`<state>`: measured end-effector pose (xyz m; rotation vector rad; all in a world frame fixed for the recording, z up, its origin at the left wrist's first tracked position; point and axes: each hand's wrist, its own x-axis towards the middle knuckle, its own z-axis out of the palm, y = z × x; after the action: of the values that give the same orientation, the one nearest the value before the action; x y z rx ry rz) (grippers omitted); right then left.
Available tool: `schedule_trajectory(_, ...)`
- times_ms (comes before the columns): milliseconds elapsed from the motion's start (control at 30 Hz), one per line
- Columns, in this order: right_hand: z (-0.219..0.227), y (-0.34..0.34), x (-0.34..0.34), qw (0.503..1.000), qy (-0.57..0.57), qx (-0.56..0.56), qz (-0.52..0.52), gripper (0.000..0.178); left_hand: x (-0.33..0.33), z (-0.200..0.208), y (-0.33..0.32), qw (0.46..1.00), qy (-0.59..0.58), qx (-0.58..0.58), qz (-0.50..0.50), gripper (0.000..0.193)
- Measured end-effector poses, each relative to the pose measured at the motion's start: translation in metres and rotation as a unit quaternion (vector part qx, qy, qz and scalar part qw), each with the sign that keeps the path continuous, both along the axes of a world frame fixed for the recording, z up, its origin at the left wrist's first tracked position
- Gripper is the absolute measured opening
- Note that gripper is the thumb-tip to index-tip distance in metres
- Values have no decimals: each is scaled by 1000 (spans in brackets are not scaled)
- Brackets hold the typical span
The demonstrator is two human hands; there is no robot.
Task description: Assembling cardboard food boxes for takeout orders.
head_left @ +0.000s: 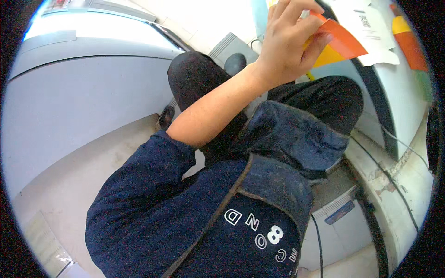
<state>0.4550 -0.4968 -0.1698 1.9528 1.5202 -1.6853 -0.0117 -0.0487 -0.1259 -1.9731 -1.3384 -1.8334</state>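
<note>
A broad blue-grey panel (88,97) fills the left side, its curved lower edge meeting pale floor (83,180) that opens out between it and the seated person's dark blue shirt (139,204). Dark trousers (336,95) show both knees bent, with a dark apron (301,134) across the lap. On the right, a pale work surface (410,102) ends in a curved dark edge just beyond the right-hand knee. The left hand (289,44) is raised over the gap between the knees, near that edge, and well apart from the panel. Its fingers are bent and nearly closed, thumb against index finger side, pinching an orange piece (347,41) at the upper right; a yellow piece (330,58) shows beneath it. The orange piece's free corner reaches toward white papers (382,34); whether they touch is unclear. The right hand is out of view, so its fingers cannot be told. A thin black cable (318,236) hangs lower right.
</note>
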Motion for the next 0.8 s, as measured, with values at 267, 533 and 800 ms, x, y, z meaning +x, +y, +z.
schedule_trajectory(267,-35,-47,-16,998,2,38,-57,19,1,1,-1,995,67,-57,54,16)
schedule_trajectory(533,-63,-90,-32,994,7,51,-94,20,1,-27,5,992,83,-40,88,13)
schedule_trajectory(800,-83,-107,-30,995,11,56,-81,21,-2,-31,1,993,66,-50,79,17)
